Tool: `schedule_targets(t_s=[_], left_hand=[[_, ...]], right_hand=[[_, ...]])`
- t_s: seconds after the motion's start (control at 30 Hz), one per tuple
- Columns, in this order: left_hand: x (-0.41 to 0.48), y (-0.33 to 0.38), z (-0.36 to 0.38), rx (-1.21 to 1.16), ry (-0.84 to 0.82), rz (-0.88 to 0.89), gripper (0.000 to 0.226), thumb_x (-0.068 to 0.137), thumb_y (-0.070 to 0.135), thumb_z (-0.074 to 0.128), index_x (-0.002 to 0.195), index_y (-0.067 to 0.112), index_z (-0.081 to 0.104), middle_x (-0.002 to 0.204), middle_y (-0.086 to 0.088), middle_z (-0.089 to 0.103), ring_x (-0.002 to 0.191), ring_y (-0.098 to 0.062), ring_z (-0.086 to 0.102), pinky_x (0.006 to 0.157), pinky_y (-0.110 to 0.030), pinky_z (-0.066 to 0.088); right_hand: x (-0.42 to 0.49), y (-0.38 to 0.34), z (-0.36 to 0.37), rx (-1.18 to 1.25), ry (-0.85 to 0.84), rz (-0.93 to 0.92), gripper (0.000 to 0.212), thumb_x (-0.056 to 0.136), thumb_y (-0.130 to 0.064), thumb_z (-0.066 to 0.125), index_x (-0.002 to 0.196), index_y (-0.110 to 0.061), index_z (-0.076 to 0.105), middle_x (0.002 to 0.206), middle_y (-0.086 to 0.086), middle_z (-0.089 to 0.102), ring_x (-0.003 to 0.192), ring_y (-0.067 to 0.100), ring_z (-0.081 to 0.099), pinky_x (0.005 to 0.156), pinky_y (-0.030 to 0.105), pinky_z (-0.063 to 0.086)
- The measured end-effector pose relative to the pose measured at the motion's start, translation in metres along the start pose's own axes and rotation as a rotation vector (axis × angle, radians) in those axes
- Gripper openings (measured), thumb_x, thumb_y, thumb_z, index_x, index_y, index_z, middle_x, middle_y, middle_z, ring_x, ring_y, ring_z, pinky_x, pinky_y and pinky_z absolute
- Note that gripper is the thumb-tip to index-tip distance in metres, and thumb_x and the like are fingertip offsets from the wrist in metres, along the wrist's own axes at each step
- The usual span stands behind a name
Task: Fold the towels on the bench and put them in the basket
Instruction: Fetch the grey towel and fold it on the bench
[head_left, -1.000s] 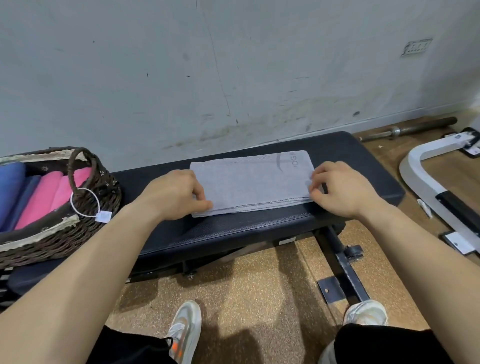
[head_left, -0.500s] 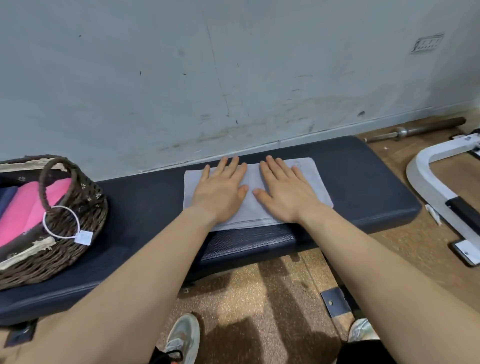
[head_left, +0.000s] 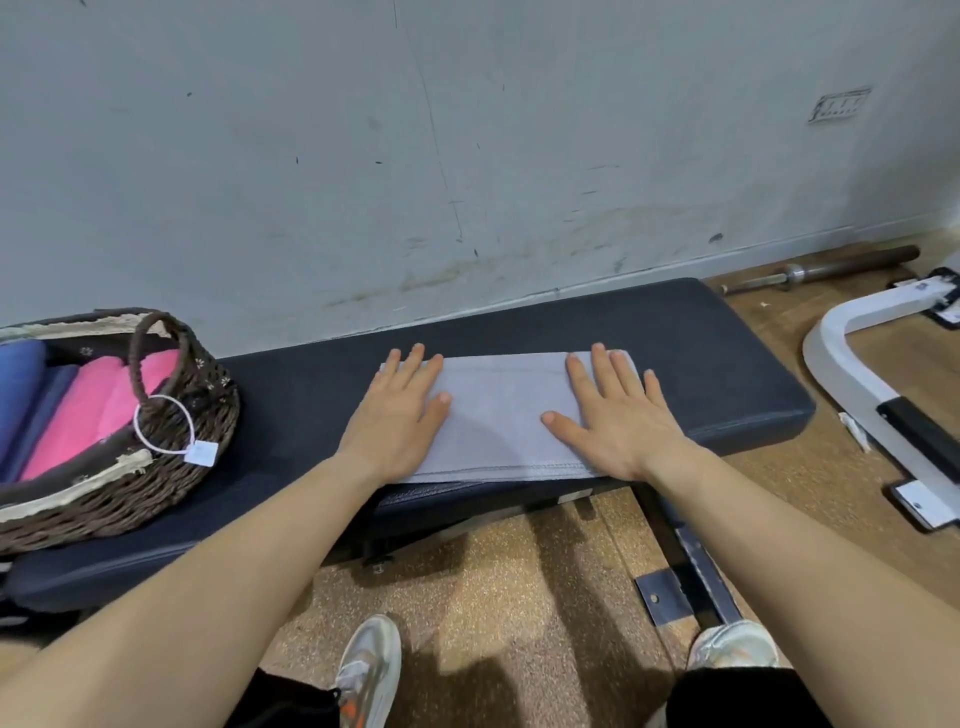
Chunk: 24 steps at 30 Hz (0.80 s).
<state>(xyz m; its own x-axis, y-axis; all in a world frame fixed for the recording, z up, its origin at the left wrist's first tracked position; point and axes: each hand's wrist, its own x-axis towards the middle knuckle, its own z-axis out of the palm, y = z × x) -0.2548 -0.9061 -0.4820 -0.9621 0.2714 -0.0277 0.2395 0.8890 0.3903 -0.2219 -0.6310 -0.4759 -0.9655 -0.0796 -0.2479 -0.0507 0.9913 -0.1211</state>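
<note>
A folded grey towel (head_left: 498, 415) is pressed flat mid-counter (head_left: 717, 358) under the left hand (head_left: 400, 421) and right hand (head_left: 621, 426), fingers (head_left: 603, 370) straight and spread, nothing gripped. Creases are best swept outward before transfer to the basket (head_left: 156, 488) at nine o'clock.

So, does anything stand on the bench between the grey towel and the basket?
Nothing visible does. Only bare bench padding lies between the grey towel, pressed flat by the left hand and right hand, and the basket. The basket's handle rises on the side facing the towel.
</note>
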Motion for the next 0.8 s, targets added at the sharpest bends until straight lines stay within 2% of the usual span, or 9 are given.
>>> schedule_targets(t_s=[0.07,0.13,0.27,0.37,0.47,0.53,0.67,0.77,0.8], left_hand=[[-0.007,-0.003,-0.009,-0.075,0.103,-0.103,0.055,0.102,0.035,0.043,0.154,0.022,0.03,0.164,0.0,0.019,0.151,-0.023,0.012,0.12,-0.034,0.014],[-0.013,-0.002,-0.021,-0.003,0.14,-0.255,0.061,0.097,0.038,0.051,0.152,0.018,0.031,0.156,-0.005,0.032,0.141,-0.03,0.029,0.111,-0.043,0.032],[-0.017,-0.005,-0.036,0.093,-0.004,-0.501,0.071,0.086,0.058,0.057,0.136,0.01,0.044,0.133,-0.011,0.048,0.118,-0.033,0.051,0.089,-0.045,0.049],[-0.016,-0.006,-0.041,-0.002,-0.065,-0.512,0.057,0.077,0.059,0.062,0.101,0.008,0.061,0.092,-0.006,0.06,0.081,-0.025,0.059,0.06,-0.032,0.043],[-0.016,0.0,-0.044,-0.124,-0.087,-0.5,0.04,0.083,0.04,0.068,0.064,0.015,0.043,0.064,0.001,0.044,0.059,-0.019,0.045,0.053,-0.028,0.031],[-0.014,0.003,-0.047,-0.187,-0.075,-0.48,0.042,0.082,0.027,0.07,0.06,0.017,0.035,0.061,0.0,0.039,0.06,-0.021,0.04,0.056,-0.028,0.031],[-0.009,0.005,-0.053,-0.43,-0.034,-0.512,0.033,0.08,0.013,0.074,0.072,0.019,0.043,0.079,-0.007,0.046,0.072,-0.022,0.043,0.066,-0.031,0.036],[-0.007,0.006,-0.061,-0.754,-0.077,-0.598,0.014,0.082,0.006,0.076,0.088,0.002,0.064,0.094,-0.017,0.07,0.074,-0.025,0.064,0.06,-0.028,0.053],[-0.006,0.003,-0.063,-0.822,-0.1,-0.633,0.023,0.082,0.005,0.076,0.099,-0.006,0.066,0.101,-0.018,0.072,0.078,-0.024,0.069,0.06,-0.028,0.057]], right_hand=[[-0.007,0.0,-0.005,0.01,0.052,-0.034,0.083,0.096,-0.071,0.019,0.16,-0.026,-0.005,0.168,0.004,-0.012,0.154,0.027,-0.011,0.124,0.052,-0.002],[-0.01,-0.002,-0.01,0.058,0.123,-0.103,0.08,0.097,-0.068,0.029,0.161,-0.026,0.006,0.169,0.001,0.001,0.155,0.025,0.0,0.125,0.05,0.006],[-0.009,-0.015,-0.017,0.164,0.167,-0.242,0.073,0.094,-0.064,0.049,0.156,-0.03,0.031,0.166,-0.003,0.02,0.153,0.022,0.018,0.123,0.045,0.016],[-0.006,-0.02,-0.017,0.204,0.125,-0.297,0.063,0.088,-0.063,0.058,0.144,-0.036,0.049,0.164,-0.004,0.025,0.152,0.022,0.021,0.122,0.046,0.019],[-0.005,-0.022,-0.019,0.239,0.089,-0.328,0.056,0.084,-0.06,0.067,0.134,-0.038,0.058,0.163,-0.005,0.027,0.152,0.021,0.02,0.123,0.041,0.017],[-0.003,-0.023,-0.023,0.274,0.076,-0.337,0.051,0.081,-0.058,0.072,0.127,-0.038,0.063,0.163,-0.007,0.028,0.152,0.019,0.017,0.123,0.037,0.016],[0.005,-0.025,-0.026,0.313,0.049,-0.349,0.046,0.075,-0.056,0.079,0.117,-0.041,0.067,0.162,-0.011,0.03,0.153,0.016,0.015,0.123,0.036,0.016],[0.01,-0.029,-0.027,0.329,0.015,-0.347,0.046,0.07,-0.053,0.083,0.111,-0.041,0.067,0.161,-0.012,0.031,0.152,0.015,0.014,0.122,0.035,0.016],[0.011,-0.03,-0.028,0.332,0.005,-0.345,0.046,0.068,-0.053,0.084,0.109,-0.042,0.066,0.16,-0.013,0.032,0.152,0.015,0.014,0.122,0.035,0.017]])
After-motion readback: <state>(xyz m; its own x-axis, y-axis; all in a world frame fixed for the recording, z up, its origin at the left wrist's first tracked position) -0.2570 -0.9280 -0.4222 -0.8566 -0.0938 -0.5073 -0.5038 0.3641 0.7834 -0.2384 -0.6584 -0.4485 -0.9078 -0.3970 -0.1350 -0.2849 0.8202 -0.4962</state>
